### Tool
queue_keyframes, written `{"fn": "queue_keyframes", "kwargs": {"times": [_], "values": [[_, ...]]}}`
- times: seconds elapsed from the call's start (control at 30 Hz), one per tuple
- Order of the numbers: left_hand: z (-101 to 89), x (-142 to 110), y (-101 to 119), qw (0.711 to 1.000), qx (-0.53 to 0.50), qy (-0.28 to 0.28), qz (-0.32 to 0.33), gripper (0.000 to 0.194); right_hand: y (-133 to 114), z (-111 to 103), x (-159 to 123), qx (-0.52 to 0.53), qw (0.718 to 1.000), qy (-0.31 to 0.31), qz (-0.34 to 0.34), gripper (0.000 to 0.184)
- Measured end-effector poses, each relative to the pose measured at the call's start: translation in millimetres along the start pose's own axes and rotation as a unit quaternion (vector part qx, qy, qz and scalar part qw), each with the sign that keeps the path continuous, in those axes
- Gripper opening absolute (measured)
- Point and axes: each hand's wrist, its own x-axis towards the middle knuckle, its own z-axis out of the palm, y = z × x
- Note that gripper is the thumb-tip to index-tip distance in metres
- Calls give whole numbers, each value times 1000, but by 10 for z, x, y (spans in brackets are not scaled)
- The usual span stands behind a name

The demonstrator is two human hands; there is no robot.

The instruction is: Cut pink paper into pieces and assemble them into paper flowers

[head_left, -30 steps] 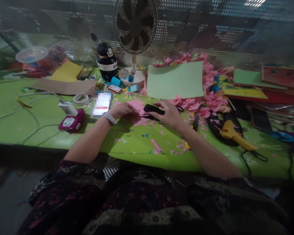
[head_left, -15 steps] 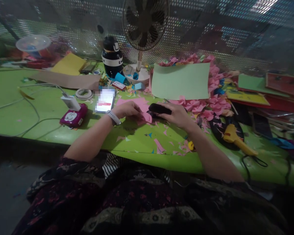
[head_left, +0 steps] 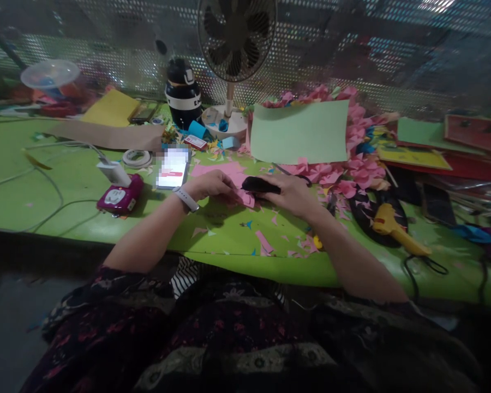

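My left hand, with a pale watch on its wrist, pinches pink paper just above the green table. A black stapler sits in my right hand, its front end over the right part of that paper. Its jaws look pressed together, though the lower one is largely hidden. Beneath and behind my left hand, more pink sheets lie flat. Pink scraps are strewn in front of both hands.
A phone, a tape roll and a purple power adapter stand left of my hands. Behind are a black bottle, a fan and a light green sheet. To the right lies a yellow glue gun.
The stapler has tilted down and come further over the pink paper; the gap between its jaws no longer shows. My left hand keeps its hold. The whole view has shifted slightly.
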Motion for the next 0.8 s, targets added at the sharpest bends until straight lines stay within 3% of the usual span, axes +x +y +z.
{"fn": "queue_keyframes", "kwargs": {"times": [0.3, 0.63, 0.8], "values": [[-28, 13, -22, 997, -65, 45, -24, 14, 46, 27, 12, -30, 999, -30, 4, 47], [12, 63, -90, 994, -92, 53, -39, 19, 137, 70, 10, -58, 998, -20, -18, 46], [8, 44, -65, 994, -90, 20, -51, 18, 213, 153, 26, -100, 993, -9, -68, 62]]}}
